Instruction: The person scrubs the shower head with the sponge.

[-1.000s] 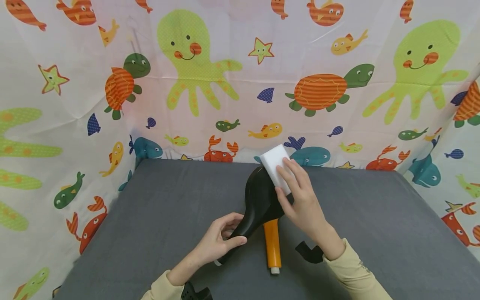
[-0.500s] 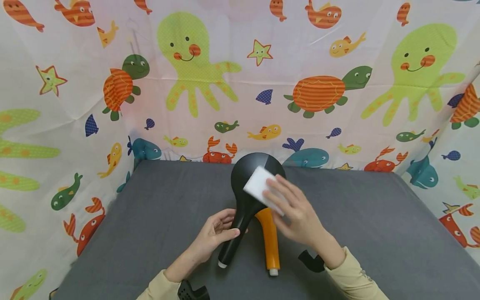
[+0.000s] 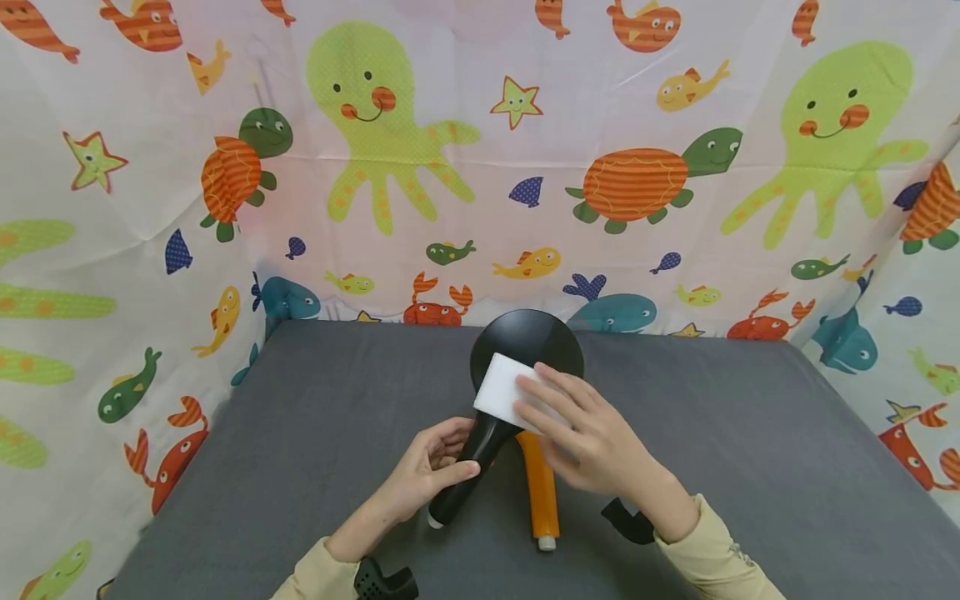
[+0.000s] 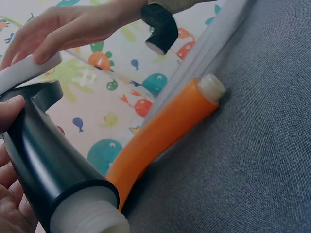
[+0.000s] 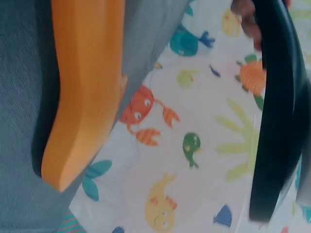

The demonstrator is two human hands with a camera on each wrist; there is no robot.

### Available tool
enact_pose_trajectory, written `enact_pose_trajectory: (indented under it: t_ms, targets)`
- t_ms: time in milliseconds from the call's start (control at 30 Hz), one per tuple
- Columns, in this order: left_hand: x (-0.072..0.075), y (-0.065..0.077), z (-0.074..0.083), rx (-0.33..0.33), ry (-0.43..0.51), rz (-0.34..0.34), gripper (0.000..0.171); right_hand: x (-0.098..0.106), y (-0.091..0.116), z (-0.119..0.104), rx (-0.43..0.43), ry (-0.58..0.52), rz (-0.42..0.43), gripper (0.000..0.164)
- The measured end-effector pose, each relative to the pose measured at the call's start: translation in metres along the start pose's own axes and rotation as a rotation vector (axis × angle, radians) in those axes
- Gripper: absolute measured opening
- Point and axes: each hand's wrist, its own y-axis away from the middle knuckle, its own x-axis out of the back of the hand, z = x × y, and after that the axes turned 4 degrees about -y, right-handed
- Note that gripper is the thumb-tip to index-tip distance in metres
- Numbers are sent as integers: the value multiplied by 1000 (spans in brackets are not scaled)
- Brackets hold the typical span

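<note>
A black handheld shower head is raised off the table, its smooth round back towards the head camera. My left hand grips its handle, thumb on top and fingers beneath. The white threaded end shows in the left wrist view. With its fingers on the upper side, my right hand holds a white sponge block against the shower head where the round part narrows to the handle. Below lies an orange shower head with a white threaded end; its far part is hidden behind the black one.
Grey cloth covers the table. A white curtain printed with sea animals rises behind it and at both sides. A black wrist mount sits at the right wrist, another at the left.
The black shower head has turned from a sideways tilt to show its broad round back. The sponge has moved from its upper right edge down and left towards the handle.
</note>
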Motion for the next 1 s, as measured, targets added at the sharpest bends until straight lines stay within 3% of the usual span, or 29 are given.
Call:
enact_pose_trajectory:
  t_ms: [67,167,233,300,500,633,733,900,1000]
  targets:
    - [0,0,0,0,-9,-4,38,3,0,6,-85,6,55,39]
    - [-1,-1,0,-8,-21,-13,37,10,2,15,-323,19,152,43]
    - [-2,-2,0,-2,-21,-16,36,11,4,16,-413,26,188,46]
    - [-2,-3,1,-1,-3,-19,37,9,6,11,-401,27,188,46]
    - [-3,-9,-3,-11,131,-19,39,-8,12,-15,-61,59,75,37]
    - [-4,-12,-4,-4,187,-22,38,-12,15,-15,33,92,60,37]
    - [-5,-13,-4,28,238,-29,38,-7,14,-3,-51,88,158,37]
    - [-8,-13,-1,32,341,-68,36,-2,10,5,-335,49,313,42]
    - [-9,-13,0,7,428,-120,35,-8,8,1,-320,30,326,41]
